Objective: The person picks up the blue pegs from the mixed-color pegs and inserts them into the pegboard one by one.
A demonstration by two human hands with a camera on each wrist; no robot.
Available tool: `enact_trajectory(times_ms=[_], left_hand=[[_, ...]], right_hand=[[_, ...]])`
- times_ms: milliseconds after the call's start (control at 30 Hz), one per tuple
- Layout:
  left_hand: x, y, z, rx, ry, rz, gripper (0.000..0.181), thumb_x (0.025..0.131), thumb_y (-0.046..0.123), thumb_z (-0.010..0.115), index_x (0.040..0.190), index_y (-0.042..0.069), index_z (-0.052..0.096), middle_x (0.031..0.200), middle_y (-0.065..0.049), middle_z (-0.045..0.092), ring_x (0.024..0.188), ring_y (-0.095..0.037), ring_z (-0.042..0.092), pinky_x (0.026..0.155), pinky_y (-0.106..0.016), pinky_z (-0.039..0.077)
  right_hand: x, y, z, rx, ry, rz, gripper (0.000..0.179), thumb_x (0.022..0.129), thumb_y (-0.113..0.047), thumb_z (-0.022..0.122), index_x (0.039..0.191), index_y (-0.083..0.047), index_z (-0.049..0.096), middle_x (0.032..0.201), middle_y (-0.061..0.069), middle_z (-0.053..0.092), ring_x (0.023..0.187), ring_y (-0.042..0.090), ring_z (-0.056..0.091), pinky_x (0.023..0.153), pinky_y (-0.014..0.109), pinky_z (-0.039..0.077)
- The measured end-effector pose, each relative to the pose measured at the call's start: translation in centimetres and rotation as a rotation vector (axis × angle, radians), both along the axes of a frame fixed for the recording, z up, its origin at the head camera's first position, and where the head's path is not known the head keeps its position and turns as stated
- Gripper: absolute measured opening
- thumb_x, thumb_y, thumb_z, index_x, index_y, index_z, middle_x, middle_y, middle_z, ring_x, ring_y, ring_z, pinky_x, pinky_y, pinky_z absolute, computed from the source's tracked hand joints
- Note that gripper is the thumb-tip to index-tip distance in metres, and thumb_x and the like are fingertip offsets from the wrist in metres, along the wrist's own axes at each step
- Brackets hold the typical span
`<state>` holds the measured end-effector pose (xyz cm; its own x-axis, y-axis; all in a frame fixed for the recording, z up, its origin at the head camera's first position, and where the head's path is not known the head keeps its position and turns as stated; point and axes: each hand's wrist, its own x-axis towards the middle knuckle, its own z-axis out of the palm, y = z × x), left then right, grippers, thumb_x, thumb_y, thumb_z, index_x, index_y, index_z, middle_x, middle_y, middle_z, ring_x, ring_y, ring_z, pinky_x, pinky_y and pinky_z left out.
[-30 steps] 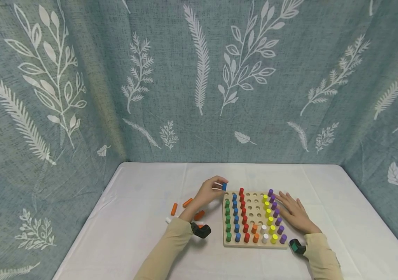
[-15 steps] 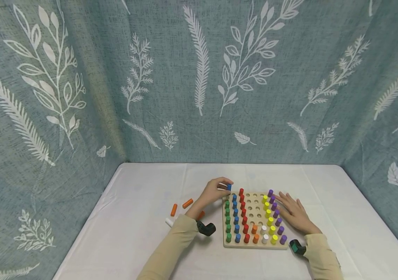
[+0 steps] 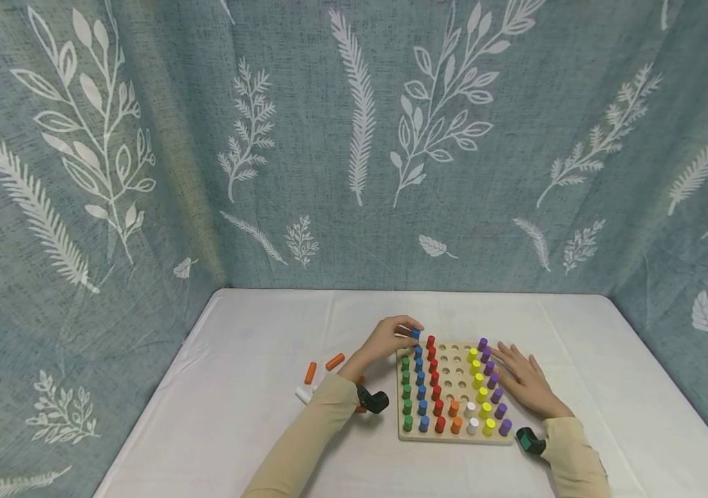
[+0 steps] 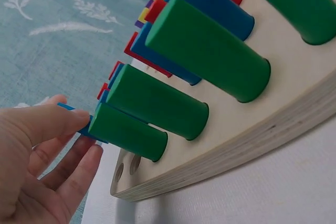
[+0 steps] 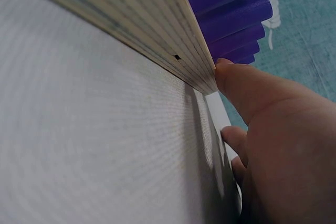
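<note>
My left hand pinches a blue peg between thumb and fingers, over the far left corner of a wooden pegboard. In the left wrist view that blue peg shows beyond a row of green pegs, with bare holes at the corner. My right hand rests on the table with spread fingers at the board's right side. Its thumb touches the board's edge, close to the purple pegs.
Loose orange pegs and a white peg lie on the white table left of the board, some partly behind the left forearm. Columns of green, blue, red, yellow and purple pegs stand in the board. A patterned curtain encloses the table.
My left hand has moved right with the blue peg, from the board's far left corner to the far end of the blue column. The right hand has stayed in place.
</note>
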<state>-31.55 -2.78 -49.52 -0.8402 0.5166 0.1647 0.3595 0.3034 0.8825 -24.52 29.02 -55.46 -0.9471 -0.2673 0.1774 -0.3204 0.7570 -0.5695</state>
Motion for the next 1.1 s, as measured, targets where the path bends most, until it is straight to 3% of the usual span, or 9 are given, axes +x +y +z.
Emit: enact_trajectory(times_ms=[200, 500, 700, 1100], left_hand=[[-0.21, 0.23, -0.10, -0.034, 0.013, -0.009, 0.024, 0.087, 0.003, 0.062, 0.111, 0.000, 0.063, 0.111, -0.014, 0.063, 0.101, -0.030, 0.061, 0.079, -0.029, 0.053], [-0.32, 0.48, -0.29, -0.024, 0.026, 0.003, 0.022, 0.085, -0.001, 0.062, 0.108, -0.002, 0.064, 0.108, -0.018, 0.064, 0.099, -0.034, 0.061, 0.081, -0.041, 0.052], [-0.42, 0.67, -0.41, -0.084, 0.041, 0.009, 0.021, 0.086, 0.000, 0.062, 0.106, 0.000, 0.065, 0.107, -0.015, 0.064, 0.098, -0.029, 0.062, 0.081, -0.032, 0.052], [-0.61, 0.61, -0.66, -0.111, 0.041, 0.003, 0.020, 0.085, 0.001, 0.063, 0.105, 0.006, 0.066, 0.108, -0.014, 0.064, 0.098, -0.026, 0.063, 0.081, -0.029, 0.052]], right_hand=[[0.05, 0.01, -0.35, -0.015, 0.063, 0.003, 0.047, 0.097, -0.035, 0.044, 0.142, -0.025, 0.037, 0.147, 0.024, 0.026, 0.139, 0.040, 0.012, 0.110, 0.058, -0.006], [-0.16, 0.12, 0.07, 0.006, -0.015, -0.005, 0.051, 0.096, -0.033, 0.047, 0.140, -0.009, 0.039, 0.148, 0.024, 0.024, 0.137, 0.046, 0.012, 0.108, 0.062, -0.002], [-0.03, 0.10, 0.21, 0.006, -0.022, -0.008, 0.051, 0.095, -0.033, 0.047, 0.140, -0.010, 0.039, 0.148, 0.024, 0.024, 0.137, 0.046, 0.013, 0.109, 0.061, -0.002], [-0.03, -0.03, 0.24, 0.007, -0.014, -0.012, 0.051, 0.095, -0.034, 0.047, 0.140, -0.011, 0.040, 0.148, 0.024, 0.024, 0.136, 0.047, 0.013, 0.108, 0.062, -0.002]])
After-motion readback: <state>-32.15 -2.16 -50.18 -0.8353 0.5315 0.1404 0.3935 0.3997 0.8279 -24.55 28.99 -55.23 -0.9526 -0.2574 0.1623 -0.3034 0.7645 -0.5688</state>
